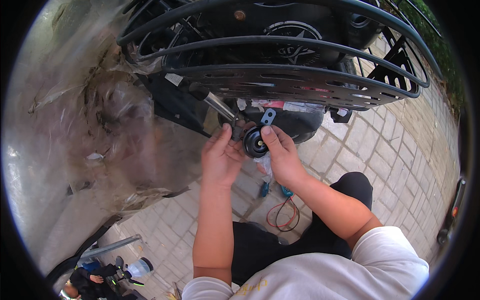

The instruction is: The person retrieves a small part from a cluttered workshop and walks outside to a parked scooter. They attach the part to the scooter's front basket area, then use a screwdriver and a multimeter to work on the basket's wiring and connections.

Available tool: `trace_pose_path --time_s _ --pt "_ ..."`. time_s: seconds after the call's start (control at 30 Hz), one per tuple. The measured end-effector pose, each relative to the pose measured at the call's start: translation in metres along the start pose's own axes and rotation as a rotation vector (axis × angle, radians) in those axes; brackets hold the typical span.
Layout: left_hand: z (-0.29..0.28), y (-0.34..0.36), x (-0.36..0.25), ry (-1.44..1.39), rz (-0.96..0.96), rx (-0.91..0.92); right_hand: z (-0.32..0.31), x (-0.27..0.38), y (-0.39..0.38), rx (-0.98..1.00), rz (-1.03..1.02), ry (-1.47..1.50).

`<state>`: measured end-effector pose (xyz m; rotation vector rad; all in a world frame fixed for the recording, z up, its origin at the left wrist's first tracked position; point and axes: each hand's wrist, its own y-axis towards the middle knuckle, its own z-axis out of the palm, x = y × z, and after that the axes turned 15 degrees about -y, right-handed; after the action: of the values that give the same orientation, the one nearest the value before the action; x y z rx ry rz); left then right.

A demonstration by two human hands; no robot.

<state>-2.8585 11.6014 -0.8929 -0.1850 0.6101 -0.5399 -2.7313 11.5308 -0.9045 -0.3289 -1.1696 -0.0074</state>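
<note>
A round black horn with a brass-coloured centre screw and a perforated metal bracket is in front of me, below the vehicle's rack. My right hand grips its right edge, the thumb lying on the rim. On the horn's left side, my left hand is closed, thumb and fingers around a small dark piece against the horn; what exactly it is I cannot make out. Crumpled clear plastic hangs beneath the horn by my right fingers. Behind my hands, a shiny metal tube slants down.
The black slotted rack overhangs my hands. Cloudy plastic sheeting fills the left. On the brick paving lie red and black leads beside a teal device. At lower left, a person in dark clothes is near a clear container.
</note>
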Motion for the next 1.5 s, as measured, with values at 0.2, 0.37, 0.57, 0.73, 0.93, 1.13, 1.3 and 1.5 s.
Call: trace_pose_path --time_s 0.2,0.37,0.57,0.73,0.93,1.13,1.3,1.5 --pt "-0.004 -0.002 -0.004 0.003 -0.012 0.076 0.002 -0.004 0.005 -0.021 -0.055 -0.111" --pt "-0.003 -0.002 0.002 0.148 0.112 0.084 0.003 -0.003 0.005 -0.038 -0.085 -0.208" --pt "-0.004 -0.004 0.006 0.233 0.181 0.061 0.005 0.003 0.001 -0.035 -0.1 -0.213" --pt "-0.007 -0.004 0.005 0.297 0.166 0.078 -0.001 0.003 0.008 -0.024 -0.115 -0.371" --pt "-0.006 0.0 0.015 0.235 0.177 0.044 0.004 -0.01 0.011 -0.145 -0.14 -0.352" --pt "-0.009 0.003 0.015 0.221 0.192 0.041 -0.001 -0.014 0.019 -0.086 -0.138 -0.353" --pt "-0.01 0.004 0.009 0.284 0.177 0.052 -0.003 -0.008 0.023 -0.041 -0.062 -0.368" --pt "-0.007 0.002 0.002 0.084 0.094 0.016 -0.001 -0.005 0.024 0.068 0.075 -0.038"
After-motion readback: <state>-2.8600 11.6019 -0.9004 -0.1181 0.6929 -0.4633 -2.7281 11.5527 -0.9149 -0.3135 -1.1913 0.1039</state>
